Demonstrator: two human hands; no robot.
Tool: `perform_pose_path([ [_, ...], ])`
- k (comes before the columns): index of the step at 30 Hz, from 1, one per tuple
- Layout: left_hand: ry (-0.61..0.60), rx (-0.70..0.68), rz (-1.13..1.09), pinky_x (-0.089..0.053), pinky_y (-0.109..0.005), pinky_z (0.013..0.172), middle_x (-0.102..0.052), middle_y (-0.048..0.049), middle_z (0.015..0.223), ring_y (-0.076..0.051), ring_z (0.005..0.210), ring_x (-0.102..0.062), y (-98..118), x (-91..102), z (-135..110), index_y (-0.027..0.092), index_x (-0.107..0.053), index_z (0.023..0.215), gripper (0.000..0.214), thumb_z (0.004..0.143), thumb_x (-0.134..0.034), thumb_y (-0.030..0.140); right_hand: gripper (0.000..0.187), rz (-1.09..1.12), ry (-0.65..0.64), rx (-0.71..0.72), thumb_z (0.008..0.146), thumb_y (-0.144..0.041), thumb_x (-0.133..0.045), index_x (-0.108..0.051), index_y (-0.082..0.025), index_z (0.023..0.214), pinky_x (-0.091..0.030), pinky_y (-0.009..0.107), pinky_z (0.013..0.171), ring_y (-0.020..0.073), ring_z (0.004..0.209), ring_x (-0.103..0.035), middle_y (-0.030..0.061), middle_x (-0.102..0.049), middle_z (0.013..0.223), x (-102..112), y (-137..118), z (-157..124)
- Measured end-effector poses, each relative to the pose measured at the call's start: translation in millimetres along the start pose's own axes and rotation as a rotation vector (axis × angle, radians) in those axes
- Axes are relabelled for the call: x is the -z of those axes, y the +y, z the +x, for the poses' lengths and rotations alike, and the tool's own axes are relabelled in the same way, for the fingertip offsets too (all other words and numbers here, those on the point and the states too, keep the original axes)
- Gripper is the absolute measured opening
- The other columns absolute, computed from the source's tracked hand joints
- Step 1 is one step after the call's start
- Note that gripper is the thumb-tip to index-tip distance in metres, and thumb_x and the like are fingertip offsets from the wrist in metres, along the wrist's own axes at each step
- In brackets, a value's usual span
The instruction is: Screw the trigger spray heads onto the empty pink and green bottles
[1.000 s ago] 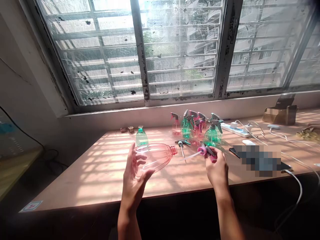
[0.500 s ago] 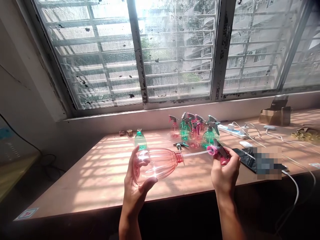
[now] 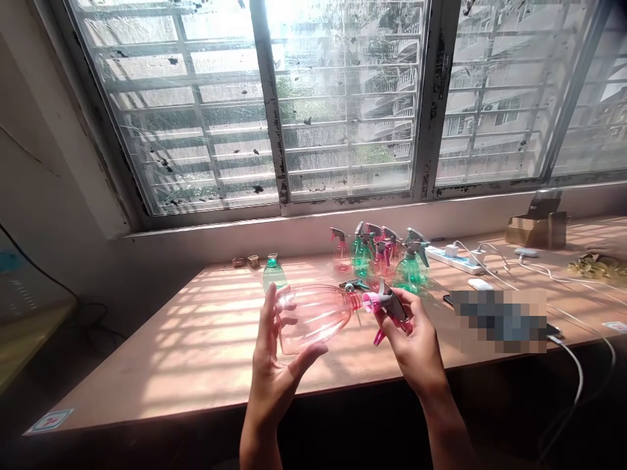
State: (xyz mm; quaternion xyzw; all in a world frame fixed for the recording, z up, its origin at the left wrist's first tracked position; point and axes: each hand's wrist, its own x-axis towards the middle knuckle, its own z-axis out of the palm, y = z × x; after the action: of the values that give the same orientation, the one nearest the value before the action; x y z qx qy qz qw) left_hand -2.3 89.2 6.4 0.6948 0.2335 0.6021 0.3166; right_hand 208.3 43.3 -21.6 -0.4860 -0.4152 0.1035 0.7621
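Note:
A clear pink spray bottle body (image 3: 316,320) lies sideways in the air above the table, its neck pointing right. Wrapped round its base end is my left hand (image 3: 279,352). My right hand (image 3: 411,339) grips a grey and pink trigger sprayer head (image 3: 392,305), whose pink collar sits just off the bottle mouth. The sprayer's tube runs into the bottle. Behind the bottle neck, a loose green-and-grey sprayer head (image 3: 355,285) lies on the table. An open green bottle (image 3: 273,274) stands behind my left hand.
Several assembled pink and green spray bottles (image 3: 411,267) stand near the wall. To the right are a power strip (image 3: 453,259) with white cables, a phone (image 3: 504,320), a white mouse-like object (image 3: 481,285) and a cardboard holder (image 3: 536,228). The table (image 3: 196,365) ends at a front edge.
My right hand has moved left with the sprayer head, sliding its tube into the bottle until the collar is close to the neck. My left hand and the bottle have shifted slightly right.

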Motion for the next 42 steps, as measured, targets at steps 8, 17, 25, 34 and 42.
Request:
perform_pose_path([
  [8,-0.109,-0.078,-0.14,-0.052,-0.048,0.107,-0.029,-0.009,0.167,-0.036,0.143,-0.042,4,1.4,-1,0.038,-0.032,0.158,0.084,0.088,-0.077,0.029,0.038,0.353,-0.424,-0.261,0.079,-0.038,-0.087,-0.066,-0.024,0.107,-0.055,0.025,0.053,0.0161,0.062,-0.067,-0.0011,-0.069,0.08,10,-20,-5],
  [17,-0.306,-0.061,-0.047,-0.038,-0.056,0.12,-0.004,-0.0004,0.174,-0.036,0.157,-0.017,7,4.6,-9,0.044,-0.022,0.16,0.082,0.094,-0.067,0.026,0.041,0.478,-0.361,-0.335,0.073,-0.039,-0.092,-0.073,-0.021,0.105,-0.067,0.034,0.055,0.021,0.067,-0.071,0.0022,-0.073,0.075,13,-18,-9],
  [25,-0.205,0.154,-0.003,-0.025,-0.06,0.123,-0.038,-0.0121,0.161,-0.04,0.146,-0.039,7,5.9,-7,0.032,-0.029,0.16,0.095,0.082,-0.076,0.059,0.036,0.428,-0.372,-0.247,0.071,-0.03,-0.093,-0.078,-0.024,0.103,-0.07,0.037,0.062,0.0207,0.069,-0.072,0.0007,-0.074,0.078,16,-21,-7],
  [34,-0.239,0.072,-0.042,-0.033,-0.053,0.122,-0.035,-0.0066,0.164,-0.034,0.148,-0.039,6,10.6,-7,0.042,-0.027,0.159,0.085,0.089,-0.076,0.036,0.036,0.409,-0.321,-0.297,0.075,-0.04,-0.09,-0.077,-0.017,0.1,-0.071,0.039,0.065,0.0222,0.069,-0.073,0.003,-0.075,0.076,12,-24,-9],
  [42,-0.188,0.192,0.073,-0.028,-0.059,0.124,-0.048,-0.007,0.156,-0.036,0.148,-0.041,7,14.2,-4,0.043,-0.029,0.158,0.091,0.083,-0.082,0.041,0.032,0.338,-0.407,-0.23,0.078,-0.036,-0.089,-0.075,-0.019,0.102,-0.068,0.031,0.066,0.0186,0.071,-0.072,0.0011,-0.074,0.08,12,-31,-10],
])
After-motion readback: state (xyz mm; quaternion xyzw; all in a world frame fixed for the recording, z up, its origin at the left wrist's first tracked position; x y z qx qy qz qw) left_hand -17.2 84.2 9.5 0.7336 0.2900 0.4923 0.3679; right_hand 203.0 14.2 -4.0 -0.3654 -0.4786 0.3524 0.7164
